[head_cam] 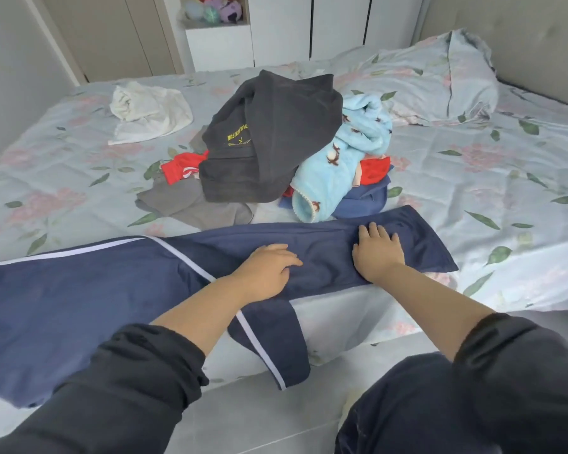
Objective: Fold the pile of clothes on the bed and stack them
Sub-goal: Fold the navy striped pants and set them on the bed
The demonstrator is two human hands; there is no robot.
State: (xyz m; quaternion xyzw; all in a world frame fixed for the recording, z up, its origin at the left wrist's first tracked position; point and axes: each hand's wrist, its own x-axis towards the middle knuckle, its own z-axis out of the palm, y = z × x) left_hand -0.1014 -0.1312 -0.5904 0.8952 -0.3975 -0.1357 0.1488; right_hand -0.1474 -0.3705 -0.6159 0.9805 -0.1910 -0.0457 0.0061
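Floral sheets cover the bed [79,178], which fills most of the head view, with a pillow [440,80] at the upper right and wardrobe doors behind.

The pile [269,142] sits in the middle of the frame: a dark grey top over pale blue, red, grey and navy pieces, all loose and unfolded. A white garment [148,113] lies crumpled at the upper left, apart from the pile.

Navy trousers [79,290] with a white stripe are spread along the near edge of the bed, one part hanging over the side. The left hand [269,267] and right hand [377,253] lie flat on one leg, side by side. Their fingers [373,229] are extended and pressing, gripping nothing.

No folded stack shows anywhere, so the job looks barely begun. The trousers are being smoothed before a fold, and everything else remains.
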